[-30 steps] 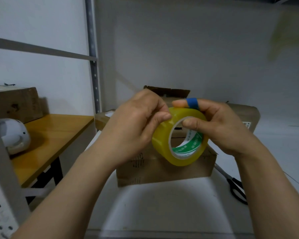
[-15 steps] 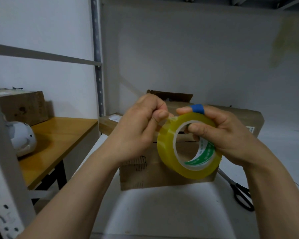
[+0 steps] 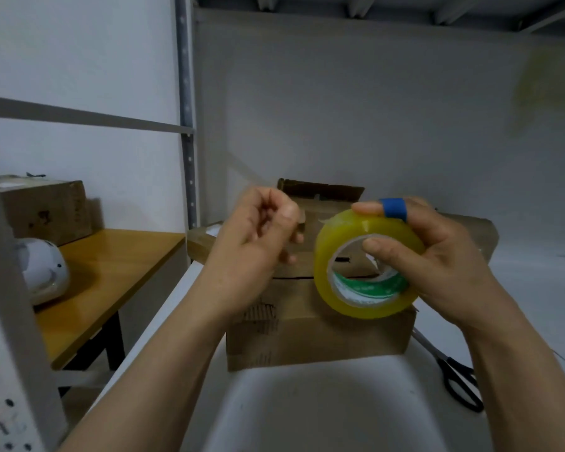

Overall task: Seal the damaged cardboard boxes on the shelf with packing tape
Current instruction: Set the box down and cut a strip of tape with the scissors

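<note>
My right hand (image 3: 444, 256) grips a roll of yellowish clear packing tape (image 3: 346, 298) with a green-printed core; the thumb reaches into the core and a finger wearing a blue band lies on top. Just left of the roll, my left hand (image 3: 258, 239) has its fingers curled and pinches the tape's free end, a short clear strip stretching back to the roll. Both hands hover above a worn cardboard box (image 3: 307, 334) on the white shelf (image 3: 323, 402). A second box (image 3: 470, 230) with a raised dark flap (image 3: 320, 190) sits behind it.
Black-handled scissors (image 3: 460, 383) lie on the shelf to the right of the front box. Grey shelf uprights (image 3: 185, 109) stand at the left. Beyond them, a wooden table (image 3: 111, 265) carries a white rounded object (image 3: 43, 275) and another cardboard box (image 3: 46, 207).
My left hand has drawn away leftward from the roll, pulling a short strip of tape free. The right hand has tilted the roll and moved it slightly right.
</note>
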Available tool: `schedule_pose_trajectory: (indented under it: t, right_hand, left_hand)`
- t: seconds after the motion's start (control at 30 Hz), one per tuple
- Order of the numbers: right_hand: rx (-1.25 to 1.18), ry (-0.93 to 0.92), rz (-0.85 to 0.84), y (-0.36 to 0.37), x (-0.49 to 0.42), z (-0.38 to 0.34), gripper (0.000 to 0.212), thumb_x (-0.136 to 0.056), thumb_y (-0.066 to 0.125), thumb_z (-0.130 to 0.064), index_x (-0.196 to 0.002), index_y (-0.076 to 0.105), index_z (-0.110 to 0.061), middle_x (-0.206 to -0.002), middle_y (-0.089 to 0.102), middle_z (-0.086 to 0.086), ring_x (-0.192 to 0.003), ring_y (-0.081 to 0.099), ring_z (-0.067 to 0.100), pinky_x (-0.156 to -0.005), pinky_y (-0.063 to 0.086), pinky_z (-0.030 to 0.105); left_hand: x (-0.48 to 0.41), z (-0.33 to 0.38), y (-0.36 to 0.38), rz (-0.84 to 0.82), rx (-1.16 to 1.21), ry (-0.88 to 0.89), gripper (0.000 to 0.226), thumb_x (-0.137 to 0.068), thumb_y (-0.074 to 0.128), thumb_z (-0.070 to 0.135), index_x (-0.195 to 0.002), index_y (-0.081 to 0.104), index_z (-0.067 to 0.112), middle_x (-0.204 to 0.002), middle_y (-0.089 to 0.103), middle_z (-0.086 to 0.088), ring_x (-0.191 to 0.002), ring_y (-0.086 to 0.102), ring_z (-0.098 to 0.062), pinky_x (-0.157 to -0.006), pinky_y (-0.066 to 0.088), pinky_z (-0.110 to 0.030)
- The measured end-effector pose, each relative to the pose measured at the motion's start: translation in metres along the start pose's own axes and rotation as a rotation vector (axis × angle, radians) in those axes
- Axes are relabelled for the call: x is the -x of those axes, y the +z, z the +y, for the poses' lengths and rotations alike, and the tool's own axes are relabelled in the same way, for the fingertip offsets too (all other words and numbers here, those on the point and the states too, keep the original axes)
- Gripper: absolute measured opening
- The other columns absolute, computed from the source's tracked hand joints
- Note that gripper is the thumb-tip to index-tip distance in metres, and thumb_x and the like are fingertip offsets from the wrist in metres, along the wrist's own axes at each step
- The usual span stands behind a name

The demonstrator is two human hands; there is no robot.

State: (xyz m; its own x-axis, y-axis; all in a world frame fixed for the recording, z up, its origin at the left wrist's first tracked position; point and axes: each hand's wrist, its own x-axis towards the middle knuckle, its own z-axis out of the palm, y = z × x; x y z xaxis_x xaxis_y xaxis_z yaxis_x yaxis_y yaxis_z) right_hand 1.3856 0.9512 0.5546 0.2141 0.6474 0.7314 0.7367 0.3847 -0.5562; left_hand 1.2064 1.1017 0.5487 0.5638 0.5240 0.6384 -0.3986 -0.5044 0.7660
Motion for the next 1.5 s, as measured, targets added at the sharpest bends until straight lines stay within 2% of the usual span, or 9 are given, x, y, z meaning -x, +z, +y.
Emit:
schedule_pose_trajectory:
  t: [0.1,0.27,0.47,0.57,0.67,0.83,1.03,1.3,1.5]
  right_hand:
    - [0.124,-0.061,0.012,0.003,-0.002,0.000,0.039,-0.085,0.078,-0.040,-0.116,0.063,-0.058,-0.122,0.050,-0.013,-0.115,0.055,0.006,-0.086,0.051,0.015]
    - [0.212,-0.131,0.041,0.012,-0.005,-0.002,0.035,-0.084,0.063,-0.047,-0.118,0.060,-0.053,-0.117,0.040,-0.024,-0.117,0.047,-0.002,-0.088,0.049,0.013]
    - [0.254,-0.158,0.078,0.015,-0.004,0.001,0.035,-0.086,0.065,-0.044,-0.121,0.059,-0.040,-0.122,0.041,-0.013,-0.120,0.048,0.008,-0.094,0.054,0.041]
    - [0.276,-0.137,0.075,0.014,-0.004,0.001,0.037,-0.085,0.064,-0.048,-0.121,0.056,-0.044,-0.123,0.040,-0.017,-0.120,0.047,0.004,-0.091,0.055,0.041]
    - [0.283,-0.113,0.066,0.013,-0.004,-0.001,0.038,-0.083,0.063,-0.053,-0.120,0.053,-0.051,-0.121,0.042,-0.015,-0.118,0.047,0.001,-0.087,0.054,0.031]
    - [0.271,-0.083,0.041,0.013,-0.003,-0.001,0.038,-0.082,0.063,-0.056,-0.118,0.050,-0.056,-0.122,0.047,-0.016,-0.117,0.050,0.005,-0.086,0.053,0.026]
    - [0.225,-0.024,0.028,0.013,-0.001,0.000,0.041,-0.080,0.064,-0.058,-0.119,0.050,-0.057,-0.126,0.048,-0.017,-0.118,0.052,0.007,-0.084,0.054,0.029]
    - [0.093,0.025,-0.002,0.009,0.002,-0.002,0.036,-0.082,0.072,-0.045,-0.114,0.058,-0.053,-0.126,0.055,-0.012,-0.114,0.060,0.011,-0.085,0.061,0.034]
    - [0.078,0.040,0.024,0.009,0.010,0.003,0.039,-0.076,0.069,-0.055,-0.114,0.059,-0.053,-0.125,0.053,-0.013,-0.115,0.058,0.012,-0.084,0.061,0.043]
  left_hand:
    - [0.007,0.005,0.005,-0.083,0.096,-0.155,0.032,-0.090,0.055,0.041,-0.101,0.063,0.012,-0.076,0.064,0.005,-0.072,0.064,-0.011,-0.059,0.051,-0.023]
    - [0.005,0.008,0.010,-0.074,0.197,-0.353,0.017,-0.098,0.060,0.020,-0.102,0.067,0.006,-0.078,0.067,-0.001,-0.070,0.065,-0.012,-0.058,0.052,-0.022]
    - [0.001,0.010,0.016,-0.005,0.232,-0.373,0.009,-0.090,0.069,0.006,-0.098,0.066,0.007,-0.072,0.067,-0.001,-0.066,0.067,-0.011,-0.059,0.054,-0.022]
    - [0.003,0.010,0.021,0.037,0.177,-0.331,0.015,-0.086,0.073,0.002,-0.098,0.064,0.005,-0.072,0.065,-0.005,-0.064,0.067,-0.012,-0.060,0.055,-0.022]
    - [0.006,0.009,0.025,0.137,-0.029,-0.218,0.016,-0.087,0.075,0.005,-0.095,0.063,0.011,-0.082,0.065,-0.012,-0.068,0.067,-0.019,-0.064,0.058,-0.024]
    - [0.006,0.001,0.022,0.225,-0.490,0.214,0.012,-0.092,0.071,0.022,-0.094,0.061,0.028,-0.092,0.061,0.010,-0.082,0.060,-0.008,-0.071,0.054,-0.029]
    - [-0.001,-0.003,0.019,0.118,-0.860,0.516,0.021,-0.097,0.048,0.029,-0.099,0.064,0.016,-0.099,0.056,0.000,-0.078,0.054,-0.016,-0.055,0.051,-0.039]
    - [-0.012,0.011,0.012,0.055,-0.732,0.256,0.012,-0.101,0.053,0.014,-0.094,0.058,0.021,-0.080,0.054,0.015,-0.075,0.052,0.002,-0.062,0.040,-0.013]
    - [-0.020,0.016,0.013,0.144,0.043,-0.296,0.029,-0.105,0.046,0.007,-0.080,0.060,0.014,-0.062,0.062,0.009,-0.060,0.059,-0.003,-0.056,0.045,-0.016]
